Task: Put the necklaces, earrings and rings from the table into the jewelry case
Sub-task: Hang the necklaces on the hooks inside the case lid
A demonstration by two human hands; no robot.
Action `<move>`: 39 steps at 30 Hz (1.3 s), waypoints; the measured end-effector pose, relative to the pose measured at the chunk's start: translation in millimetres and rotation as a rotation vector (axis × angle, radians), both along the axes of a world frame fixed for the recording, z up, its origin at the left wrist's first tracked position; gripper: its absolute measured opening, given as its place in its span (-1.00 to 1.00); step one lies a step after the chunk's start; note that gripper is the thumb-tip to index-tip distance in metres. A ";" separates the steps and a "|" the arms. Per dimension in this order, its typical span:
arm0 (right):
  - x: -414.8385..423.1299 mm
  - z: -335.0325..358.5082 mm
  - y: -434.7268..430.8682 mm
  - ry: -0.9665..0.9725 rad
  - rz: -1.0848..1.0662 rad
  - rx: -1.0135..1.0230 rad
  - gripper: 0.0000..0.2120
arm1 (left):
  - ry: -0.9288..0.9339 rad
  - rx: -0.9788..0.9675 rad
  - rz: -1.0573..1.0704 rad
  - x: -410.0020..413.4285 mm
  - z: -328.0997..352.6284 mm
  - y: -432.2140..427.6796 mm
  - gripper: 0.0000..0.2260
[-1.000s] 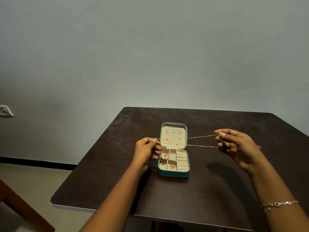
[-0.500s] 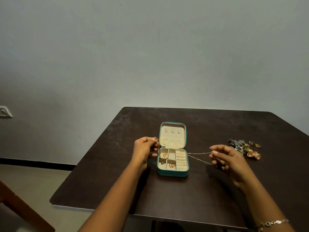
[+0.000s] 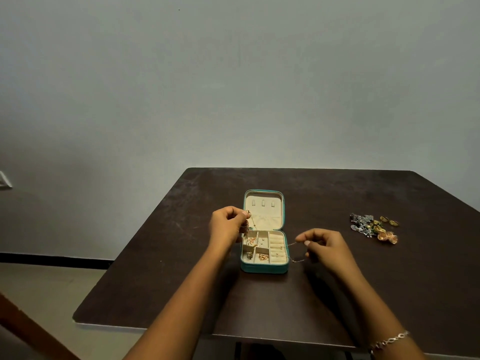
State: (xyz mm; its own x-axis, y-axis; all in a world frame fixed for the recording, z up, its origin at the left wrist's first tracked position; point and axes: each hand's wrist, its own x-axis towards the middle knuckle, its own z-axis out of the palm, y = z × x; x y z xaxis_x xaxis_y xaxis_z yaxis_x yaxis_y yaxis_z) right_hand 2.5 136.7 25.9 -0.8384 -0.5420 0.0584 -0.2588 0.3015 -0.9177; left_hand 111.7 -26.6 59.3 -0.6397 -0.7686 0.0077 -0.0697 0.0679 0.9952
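A thin gold necklace (image 3: 297,260) is held strung across the open jewelry case (image 3: 264,267). One end is pinched in the left hand (image 3: 228,224) at the left edge of the lid. The other is pinched between thumb and fingertips of the right hand (image 3: 322,244), just right of the case. Both grips are narrow and closed on the chain.

The chain is judged very light, limp and quick to tangle or snag. It is best taken near its ends, as here, so that the slack can be lowered under control. A loop hangs outside the right rim, low over the surface (image 3: 168,268), so part of it could be left out of the case. Small pieces already lie in the compartments, and the chain may catch on them.

A pile of jewelry (image 3: 374,228) lies well apart to the right, clear of both hands. A bracelet (image 3: 389,342) is worn on the right wrist.
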 end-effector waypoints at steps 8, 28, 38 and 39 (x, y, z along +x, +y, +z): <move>-10.7 -0.7 14.6 0.022 -0.082 0.095 -0.75 | 0.016 0.060 0.046 2.2 3.0 -3.3 -0.85; 14.8 -2.8 46.4 -0.378 0.009 -0.225 -0.88 | 0.089 0.174 -0.008 12.1 20.1 -4.9 -0.89; 24.6 -25.2 80.1 0.566 0.209 -0.090 -0.95 | 0.061 -0.183 -0.004 3.9 21.5 -12.0 -0.89; 23.3 -29.6 82.3 0.690 0.221 -0.053 -0.91 | 0.053 -0.213 -0.005 -2.1 21.4 -10.7 -0.89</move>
